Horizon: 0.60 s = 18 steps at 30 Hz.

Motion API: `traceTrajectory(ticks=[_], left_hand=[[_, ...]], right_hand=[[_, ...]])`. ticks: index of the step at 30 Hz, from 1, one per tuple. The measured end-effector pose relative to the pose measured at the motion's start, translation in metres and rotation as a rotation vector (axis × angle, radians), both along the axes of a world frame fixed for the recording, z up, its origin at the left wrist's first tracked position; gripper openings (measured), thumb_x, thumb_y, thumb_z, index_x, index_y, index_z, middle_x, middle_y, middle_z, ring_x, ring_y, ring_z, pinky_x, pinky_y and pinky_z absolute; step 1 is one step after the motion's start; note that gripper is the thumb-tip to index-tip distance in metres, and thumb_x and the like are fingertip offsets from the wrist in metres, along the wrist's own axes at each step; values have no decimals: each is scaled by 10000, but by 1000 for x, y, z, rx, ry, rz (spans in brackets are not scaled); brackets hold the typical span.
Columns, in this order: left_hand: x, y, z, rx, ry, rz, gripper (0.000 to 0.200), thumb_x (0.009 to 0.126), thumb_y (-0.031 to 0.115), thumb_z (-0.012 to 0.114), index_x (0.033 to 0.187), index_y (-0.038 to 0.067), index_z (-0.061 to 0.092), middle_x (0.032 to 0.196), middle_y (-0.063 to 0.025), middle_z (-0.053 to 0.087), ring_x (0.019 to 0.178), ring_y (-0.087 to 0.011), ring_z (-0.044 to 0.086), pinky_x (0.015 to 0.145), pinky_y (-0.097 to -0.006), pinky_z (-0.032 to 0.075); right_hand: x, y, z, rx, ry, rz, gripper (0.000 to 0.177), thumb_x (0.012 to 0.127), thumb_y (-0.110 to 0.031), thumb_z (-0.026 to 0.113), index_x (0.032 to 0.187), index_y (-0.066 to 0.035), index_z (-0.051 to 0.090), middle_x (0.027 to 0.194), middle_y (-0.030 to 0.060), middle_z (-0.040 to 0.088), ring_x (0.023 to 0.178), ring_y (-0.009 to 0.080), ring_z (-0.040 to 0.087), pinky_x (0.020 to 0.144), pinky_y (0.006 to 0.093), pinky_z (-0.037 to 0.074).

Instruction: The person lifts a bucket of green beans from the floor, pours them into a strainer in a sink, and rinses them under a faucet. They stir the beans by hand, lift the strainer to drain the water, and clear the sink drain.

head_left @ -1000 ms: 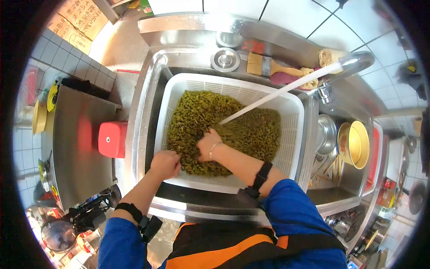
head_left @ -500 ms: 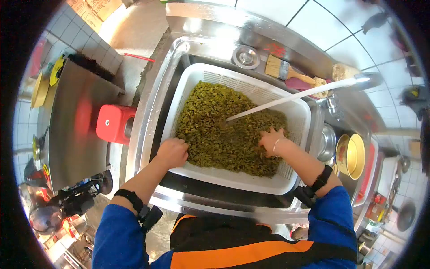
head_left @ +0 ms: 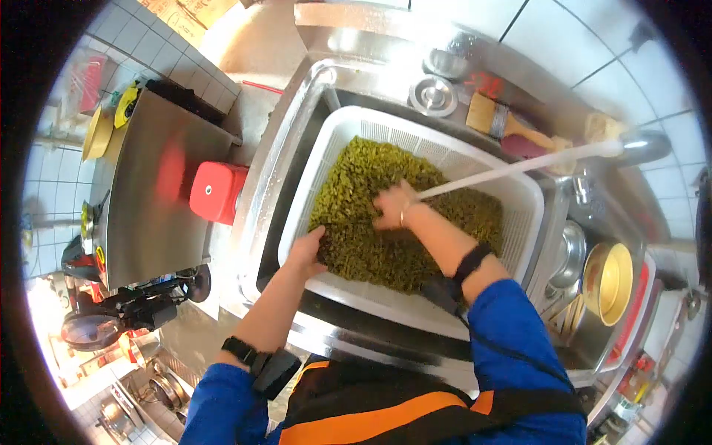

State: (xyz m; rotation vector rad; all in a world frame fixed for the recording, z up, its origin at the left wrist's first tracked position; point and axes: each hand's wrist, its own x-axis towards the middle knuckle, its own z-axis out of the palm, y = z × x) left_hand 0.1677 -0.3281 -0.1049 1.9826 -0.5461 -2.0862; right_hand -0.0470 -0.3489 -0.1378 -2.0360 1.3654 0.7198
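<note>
A white perforated plastic basket (head_left: pixel 523 222) sits in a steel sink, holding a broad heap of chopped green vegetable (head_left: pixel 378 259). From the tap (head_left: pixel 644 147), a whitish stream of water (head_left: pixel 512 171) falls onto the heap close to my right hand. My right hand (head_left: pixel 395 205) rests on the middle of the heap, fingers apart and their tips partly sunk among the pieces. At the basket's near left side, my left hand (head_left: pixel 305 254) touches the edge of the heap with thumb and fingers apart; some of its fingertips are hidden.
Along the sink's back ledge lie a steel drain strainer (head_left: pixel 434 96) and a wooden-handled brush (head_left: pixel 498 119). Yellow bowls (head_left: pixel 608 282) and a steel bowl (head_left: pixel 569 254) stand on the right. Left of the sink are a red stool (head_left: pixel 215 193) and a steel table (head_left: pixel 141 200).
My right hand has moved left across the heap from its right side to the middle. My left hand has shifted from the basket rim onto the greens, its fingers now spread. The view has tilted slightly.
</note>
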Motion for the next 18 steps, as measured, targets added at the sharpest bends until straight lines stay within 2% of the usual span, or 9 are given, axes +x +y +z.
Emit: traceTrajectory(ticks=[2,6,8,9,11,12,13,15,18], left_hand=[[-23,-2,11,21,-207,-81,578,757,413,529,1175,43,383,1161,-102,437,1044,-260,427,857,-493,321],[-30,-2,-36,25,-27,7,597,735,494,521,1145,67,443,1102,-104,501,1007,-253,478,866,-447,348],[-37,-10,-95,-18,-117,-147,648,701,532,536,1138,62,450,1115,-115,493,994,-235,490,853,-403,374],[-59,-10,-94,-88,-210,-212,659,686,537,549,1134,63,455,1108,-122,498,987,-228,495,844,-404,381],[-104,-7,-7,-318,-64,-485,687,646,532,586,1156,95,439,1139,-167,464,1034,-227,460,847,-410,375],[-126,1,-51,-538,-158,-570,724,622,489,617,1200,122,381,1186,-205,391,1077,-289,406,844,-412,375],[-151,16,-33,-612,-485,-807,761,616,452,626,1240,155,307,1245,-204,283,1105,-361,341,848,-421,372],[-172,45,-27,-740,-665,-1028,747,647,429,594,1265,186,251,1310,-186,121,1148,-437,222,820,-605,292],[-153,75,-17,-894,-557,-1313,690,686,377,581,1273,209,257,1339,-184,33,1187,-448,134,824,-660,223]], right_hand=[[-8,26,-5,-57,20,69,513,697,-526,487,1054,-160,533,1117,53,460,1052,254,409,920,453,245],[-43,67,13,-152,-86,100,508,661,-508,538,1034,-164,550,1107,60,458,1100,285,346,904,532,221],[-63,82,32,-121,-46,88,509,635,-479,579,1039,-170,546,1112,66,452,1095,302,348,886,564,223],[-76,94,37,-207,-81,46,467,644,-443,587,1020,-168,556,1107,62,453,1089,308,351,881,569,229],[-89,103,51,-276,-119,29,425,652,-406,595,1001,-165,566,1101,57,454,1083,314,353,877,574,234],[-88,102,63,-285,-121,-38,351,670,-340,586,964,-149,573,1061,68,471,1048,312,382,861,543,277],[-86,99,73,-298,-121,-103,277,688,-275,577,926,-133,580,1020,79,488,1012,310,410,846,513,319],[-73,72,89,-245,-269,-164,234,699,-230,556,897,-106,574,987,95,500,981,308,429,824,469,350],[-41,28,90,-468,-467,-145,202,723,-155,526,900,-60,548,965,126,515,945,298,458,806,377,383]])
